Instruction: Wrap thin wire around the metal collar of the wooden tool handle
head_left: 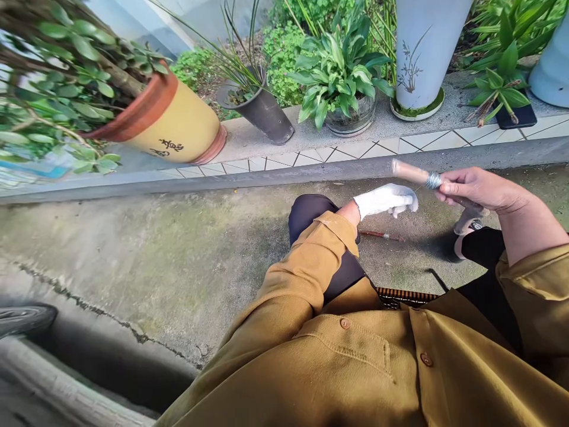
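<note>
My right hand (pixel 473 187), bare, is closed around a pale wooden stick (pixel 409 172) held at a slant. Silvery wire (pixel 433 180) is wound in a thick coil about the stick, just ahead of my thumb. My left hand (pixel 386 200) wears a white glove and sits left of the coil, its fingers curled together. A fine strand runs from the coil to those fingertips, so the wire seems pinched there. Below, a thin reddish-brown stick (pixel 383 236) lies on the concrete. Under my right wrist is a pale object (pixel 464 222), partly hidden, whose kind I cannot make out.
A low tiled ledge (pixel 311 155) runs across in front. On it stand a tilted-looking yellow pot (pixel 178 121), a dark pot (pixel 269 115), a glass bowl plant (pixel 351 115), a tall white pot (pixel 427 53) and a dark phone-like slab (pixel 518 117). Woven seat edging (pixel 404 295) shows beneath me.
</note>
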`<state>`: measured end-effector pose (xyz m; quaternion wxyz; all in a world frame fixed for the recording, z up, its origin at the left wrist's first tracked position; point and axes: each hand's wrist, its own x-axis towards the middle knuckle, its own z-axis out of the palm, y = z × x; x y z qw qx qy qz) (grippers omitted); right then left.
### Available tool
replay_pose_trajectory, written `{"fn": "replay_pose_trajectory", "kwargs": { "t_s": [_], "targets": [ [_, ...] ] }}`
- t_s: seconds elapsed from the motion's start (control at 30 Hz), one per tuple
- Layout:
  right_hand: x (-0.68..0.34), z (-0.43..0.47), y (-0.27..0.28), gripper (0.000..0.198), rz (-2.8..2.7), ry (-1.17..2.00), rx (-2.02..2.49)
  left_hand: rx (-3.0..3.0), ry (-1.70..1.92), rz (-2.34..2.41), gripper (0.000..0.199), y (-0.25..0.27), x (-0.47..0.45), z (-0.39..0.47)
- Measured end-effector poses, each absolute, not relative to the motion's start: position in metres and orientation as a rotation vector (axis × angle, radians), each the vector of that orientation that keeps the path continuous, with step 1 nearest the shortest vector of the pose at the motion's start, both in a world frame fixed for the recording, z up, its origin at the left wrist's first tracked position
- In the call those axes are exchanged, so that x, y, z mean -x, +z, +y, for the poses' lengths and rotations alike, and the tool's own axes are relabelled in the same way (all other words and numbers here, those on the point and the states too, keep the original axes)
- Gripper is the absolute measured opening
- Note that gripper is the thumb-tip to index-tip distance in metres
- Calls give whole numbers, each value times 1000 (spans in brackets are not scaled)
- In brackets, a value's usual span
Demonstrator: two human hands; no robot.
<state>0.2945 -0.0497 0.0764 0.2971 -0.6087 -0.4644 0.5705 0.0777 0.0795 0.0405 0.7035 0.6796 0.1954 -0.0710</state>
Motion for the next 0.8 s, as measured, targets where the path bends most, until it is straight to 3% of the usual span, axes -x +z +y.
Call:
{"fn": "replay_pose_trajectory", "kwargs": {
  "t_s": [0.2,0.33,0.43,0.63,0.7,0.8],
  "targets": [
    [-301,-40,48,39,-928,1103,1837,-1528,-205,355,15,49,-74,75],
    [-305,-34,29,34,-1311,835,2410,-1543,-279,338,13,48,-76,74],
    [-301,-35,22,36,-1739,941,2577,-1518,-243,345,13,39,-79,80],
    [-289,-48,43,35,-1861,1871,1746,-1448,-105,311,18,20,-79,99],
    [-290,-51,54,42,-1701,1864,1554,-1452,-37,378,20,18,-80,102],
    [-296,-50,67,46,-1341,1527,1479,-1474,66,465,21,17,-81,102]
  ]
}}
